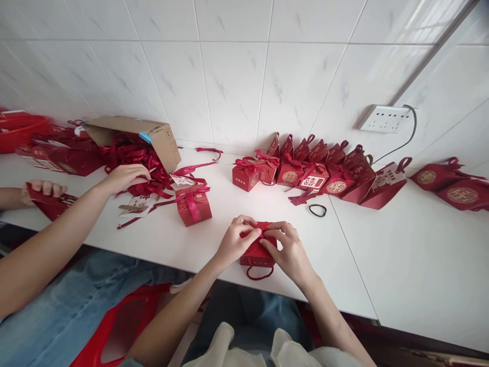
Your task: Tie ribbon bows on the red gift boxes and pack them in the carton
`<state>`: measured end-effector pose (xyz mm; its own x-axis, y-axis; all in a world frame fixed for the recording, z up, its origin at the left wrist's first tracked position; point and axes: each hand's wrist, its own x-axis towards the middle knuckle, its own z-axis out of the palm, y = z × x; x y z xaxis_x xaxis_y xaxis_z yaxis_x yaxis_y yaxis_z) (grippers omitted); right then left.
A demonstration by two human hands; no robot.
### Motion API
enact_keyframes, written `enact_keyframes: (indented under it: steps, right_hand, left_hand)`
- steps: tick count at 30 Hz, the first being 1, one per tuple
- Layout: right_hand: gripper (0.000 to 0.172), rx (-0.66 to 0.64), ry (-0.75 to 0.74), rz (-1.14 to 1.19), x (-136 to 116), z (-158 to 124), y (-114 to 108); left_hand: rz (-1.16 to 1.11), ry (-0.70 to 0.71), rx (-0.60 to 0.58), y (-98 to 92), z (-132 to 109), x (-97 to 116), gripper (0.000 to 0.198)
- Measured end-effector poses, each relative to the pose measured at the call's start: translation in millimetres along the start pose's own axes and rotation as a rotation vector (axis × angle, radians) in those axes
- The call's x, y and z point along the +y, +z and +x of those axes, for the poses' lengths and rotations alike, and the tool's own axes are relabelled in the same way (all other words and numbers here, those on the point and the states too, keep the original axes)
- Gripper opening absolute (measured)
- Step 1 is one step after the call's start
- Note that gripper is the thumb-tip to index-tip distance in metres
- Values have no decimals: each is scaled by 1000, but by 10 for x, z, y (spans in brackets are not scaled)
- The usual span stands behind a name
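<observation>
A small red gift box (pixel 256 260) rests on the white table close to its front edge, its twisted red cord handle (pixel 260 278) hanging toward me. My left hand (pixel 239 239) is closed in a pinch at the middle of the box's top. From the other side, my right hand (pixel 286 250) pinches at the same spot. A bit of red ribbon (pixel 262 235) shows between the fingertips, mostly hidden by them. To the left stands another red box (pixel 194 208) with a pink-red bow and a tag.
Finished-looking red boxes (pixel 289 175) stand in rows by the tiled wall, with a black hair tie (pixel 318 210) in front. A cardboard box (pixel 164 145) spills red ribbons at left. Beside me, a co-worker's hand (pixel 128 178) reaches toward them. A socket strip (pixel 385 119) is on the wall.
</observation>
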<state>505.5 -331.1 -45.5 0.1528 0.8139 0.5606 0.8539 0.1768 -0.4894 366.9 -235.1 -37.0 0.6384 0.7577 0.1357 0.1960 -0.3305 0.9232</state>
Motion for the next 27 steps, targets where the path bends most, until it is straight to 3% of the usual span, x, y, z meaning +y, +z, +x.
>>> enact_keyframes:
  steps: [7, 14, 21, 27]
  right_hand:
    - [15, -14, -113, -123, 3, 37, 2]
    - [19, -62, -136, -286, 13, 34, -164]
    - [25, -116, -136, -469, 58, -14, -294]
    - [20, -141, -26, -277, 50, -43, -330]
  left_hand:
    - [28, -1, -65, -77, 15, 1, 29]
    - [245, 130, 97, -148, -54, 5, 27]
    - [361, 259, 235, -164, -269, -46, 23]
    - [364, 211, 275, -46, -411, -35, 14]
